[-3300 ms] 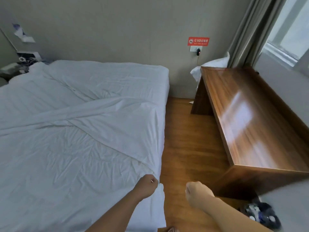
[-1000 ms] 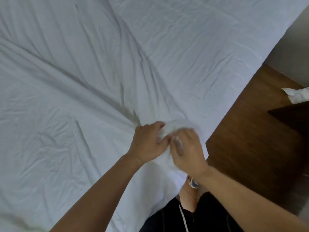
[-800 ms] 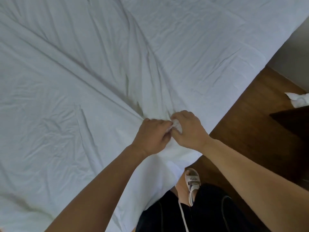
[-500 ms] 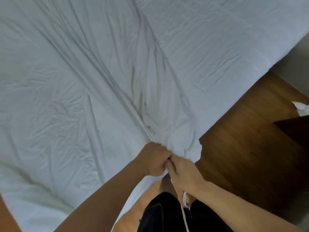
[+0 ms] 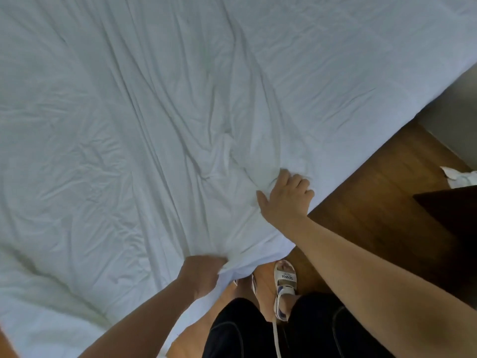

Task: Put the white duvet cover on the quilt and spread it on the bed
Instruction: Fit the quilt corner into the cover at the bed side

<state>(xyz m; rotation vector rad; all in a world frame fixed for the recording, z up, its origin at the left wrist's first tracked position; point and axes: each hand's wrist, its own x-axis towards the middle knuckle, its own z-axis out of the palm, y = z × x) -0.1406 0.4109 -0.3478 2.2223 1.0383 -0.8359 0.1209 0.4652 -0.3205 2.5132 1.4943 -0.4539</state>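
Note:
The white duvet cover [image 5: 160,120] lies wrinkled across the bed and fills most of the view. Folds run toward its near corner, which hangs off the bed edge. My left hand [image 5: 200,275] is shut on that corner, with cloth bunched in the fist. Farther up the edge, my right hand [image 5: 285,200] rests flat on the cover with its fingers curled over the cloth near the bed's side. The quilt itself cannot be told apart from the cover.
Wooden floor [image 5: 382,192] runs along the bed's right side. A dark wooden desk corner [image 5: 449,213] stands at the right, with a white cloth [image 5: 459,174] beside it. My sandalled foot [image 5: 284,282] and dark trousers are at the bottom.
Both hands were together on the cover's corner. Now the right hand has let go and moved up along the bed edge, while the left hand keeps the corner, pulled lower.

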